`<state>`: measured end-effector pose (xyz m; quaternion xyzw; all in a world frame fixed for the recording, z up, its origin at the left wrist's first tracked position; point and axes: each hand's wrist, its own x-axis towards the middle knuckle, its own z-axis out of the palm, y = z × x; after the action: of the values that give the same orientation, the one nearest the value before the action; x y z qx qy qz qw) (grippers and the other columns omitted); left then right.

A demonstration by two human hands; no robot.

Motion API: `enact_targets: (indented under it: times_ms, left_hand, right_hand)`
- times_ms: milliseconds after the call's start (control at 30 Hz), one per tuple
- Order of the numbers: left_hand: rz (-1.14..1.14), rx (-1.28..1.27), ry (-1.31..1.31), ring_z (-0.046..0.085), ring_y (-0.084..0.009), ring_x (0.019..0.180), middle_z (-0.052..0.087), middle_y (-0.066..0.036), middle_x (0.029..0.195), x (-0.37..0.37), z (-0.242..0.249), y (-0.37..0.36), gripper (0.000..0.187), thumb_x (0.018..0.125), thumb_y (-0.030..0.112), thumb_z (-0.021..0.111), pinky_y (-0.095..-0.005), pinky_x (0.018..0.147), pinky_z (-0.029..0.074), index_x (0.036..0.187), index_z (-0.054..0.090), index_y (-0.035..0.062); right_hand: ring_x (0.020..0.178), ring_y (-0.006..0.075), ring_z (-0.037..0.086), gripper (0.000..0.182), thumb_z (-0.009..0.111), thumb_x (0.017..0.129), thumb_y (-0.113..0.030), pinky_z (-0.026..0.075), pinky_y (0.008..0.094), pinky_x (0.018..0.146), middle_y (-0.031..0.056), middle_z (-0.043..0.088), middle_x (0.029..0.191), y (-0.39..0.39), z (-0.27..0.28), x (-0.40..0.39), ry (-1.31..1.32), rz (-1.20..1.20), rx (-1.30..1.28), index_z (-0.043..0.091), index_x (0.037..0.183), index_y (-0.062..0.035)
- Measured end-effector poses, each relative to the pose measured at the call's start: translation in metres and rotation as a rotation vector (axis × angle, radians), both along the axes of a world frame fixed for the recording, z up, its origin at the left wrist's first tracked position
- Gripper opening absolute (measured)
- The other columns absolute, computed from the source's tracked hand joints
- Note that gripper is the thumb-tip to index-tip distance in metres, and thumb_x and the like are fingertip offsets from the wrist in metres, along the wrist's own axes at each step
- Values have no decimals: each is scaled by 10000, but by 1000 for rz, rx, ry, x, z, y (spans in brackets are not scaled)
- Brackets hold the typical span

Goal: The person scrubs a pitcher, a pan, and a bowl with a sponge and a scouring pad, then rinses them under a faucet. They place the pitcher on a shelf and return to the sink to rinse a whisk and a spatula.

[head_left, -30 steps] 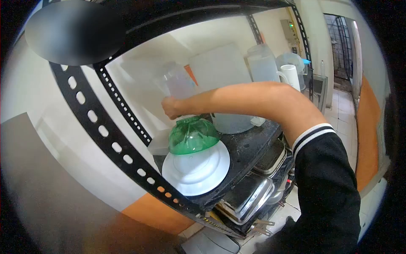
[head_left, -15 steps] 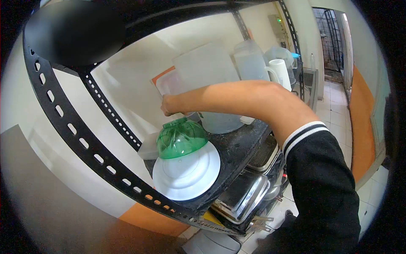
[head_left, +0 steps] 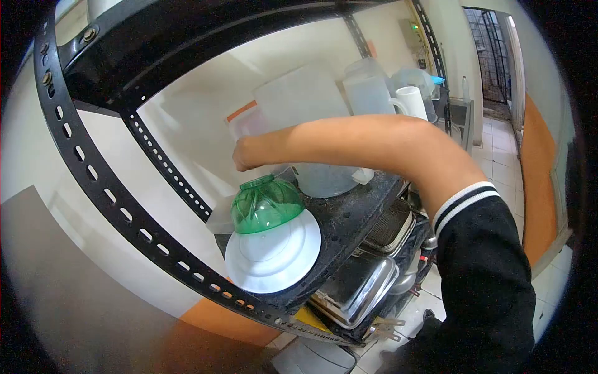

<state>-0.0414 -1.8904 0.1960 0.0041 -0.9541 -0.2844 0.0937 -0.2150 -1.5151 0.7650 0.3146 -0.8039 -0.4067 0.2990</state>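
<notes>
My right hand (head_left: 243,154) reaches across the shelf from the right, its fingers curled closed at the back. What they hold, if anything, is hidden. Just behind it leans a flat, pale piece with an orange edge (head_left: 242,115). Below the hand a green see-through bowl (head_left: 268,206) sits upside down on a white plate (head_left: 274,255), also turned over. Partly behind the bowl is a pale translucent container (head_left: 221,217). Beyond my forearm stands a large frosted plastic container (head_left: 302,93). My left hand is out of view.
A frosted pitcher (head_left: 366,87) and a white roll-like item (head_left: 411,103) stand farther along. Black slotted metal posts (head_left: 93,171) frame the shelf (head_left: 339,215). Metal trays (head_left: 358,290) lie on the level below. A doorway (head_left: 489,62) opens at far right.
The view has shifted slightly, and a dark blurred shape at upper left is gone. My right hand stays near the same spot, moving slightly left. The bowl and plate have not moved.
</notes>
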Motion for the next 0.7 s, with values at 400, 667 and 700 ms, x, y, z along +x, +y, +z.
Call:
enact_targets:
  times_ms: [400, 667, 700]
  left_hand:
    - [-251, 11, 211, 536, -289, 704, 559, -153, 779, 33, -23, -1, 243, 825, 228, 491, -424, 639, 403, 819, 552, -7]
    - [-942, -241, -277, 540, -280, 659, 560, -144, 734, 152, -117, 19, 239, 816, 227, 494, -427, 605, 404, 777, 554, -1]
    - [-1015, -305, -383, 541, -279, 653, 560, -142, 728, 165, -128, 26, 239, 815, 227, 494, -427, 600, 404, 772, 555, 0]
  right_hand:
    - [749, 279, 631, 111, 552, 753, -138, 504, 399, 601, 99, 637, 741, -61, 56, 208, 227, -45, -334, 641, 806, -97]
    - [724, 221, 522, 159, 539, 835, -116, 427, 370, 677, 115, 557, 881, 11, -165, 441, -1043, 662, -1409, 537, 911, 24]
    - [822, 201, 561, 214, 575, 838, -130, 457, 329, 740, 143, 576, 1038, 42, -206, 476, -1300, 463, -1814, 551, 979, 29]
